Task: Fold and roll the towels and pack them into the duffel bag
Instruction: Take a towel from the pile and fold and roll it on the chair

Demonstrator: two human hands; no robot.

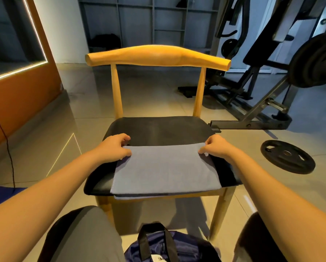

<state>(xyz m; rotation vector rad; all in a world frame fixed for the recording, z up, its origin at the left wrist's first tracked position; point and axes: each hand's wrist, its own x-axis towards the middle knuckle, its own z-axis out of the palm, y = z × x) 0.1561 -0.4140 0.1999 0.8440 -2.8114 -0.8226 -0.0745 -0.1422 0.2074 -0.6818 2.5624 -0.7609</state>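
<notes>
A grey-blue towel (164,170) lies folded flat on the black seat of a wooden chair (158,129); its near edge hangs slightly over the seat's front. My left hand (114,147) pinches the towel's far left corner. At the far right corner, my right hand (217,146) pinches the cloth the same way. A dark blue duffel bag (169,246) with black handles sits on the floor between my knees, below the chair's front edge. Its opening cannot be made out from here.
The chair's curved wooden backrest (158,55) rises behind the seat. A weight plate (288,156) lies on the tiled floor to the right, beside a weight machine (271,72). An orange wall panel (16,82) and a black cable stand at left.
</notes>
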